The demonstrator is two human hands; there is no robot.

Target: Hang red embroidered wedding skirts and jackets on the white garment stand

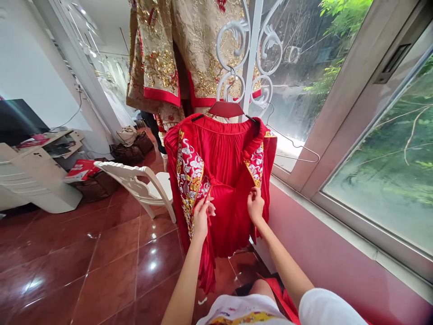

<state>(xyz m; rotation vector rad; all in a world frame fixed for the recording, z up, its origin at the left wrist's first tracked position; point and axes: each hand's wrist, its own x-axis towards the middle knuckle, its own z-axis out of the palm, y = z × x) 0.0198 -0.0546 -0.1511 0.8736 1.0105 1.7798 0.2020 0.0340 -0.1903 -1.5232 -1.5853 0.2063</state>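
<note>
In front of me a red pleated skirt (223,216) hangs by its waistband from a dark red clip hanger (226,109). Gold and silver embroidery covers its two side panels, and the front opening is spread so the pleated inside shows. My left hand (202,216) pinches the edge of the left embroidered panel (192,167), with a thin red cord beside the fingers. On the other side my right hand (255,205), fingers curled, grips the edge of the right panel (256,162) just below its embroidery.
The hanger hooks onto a white scrollwork metal rack (256,54). Behind it hang gold embroidered garments (203,49) with red hems. A bare wire hanger (297,149) sticks out by the window (382,162). To the left stand a white chair (145,180) and a white desk (37,180).
</note>
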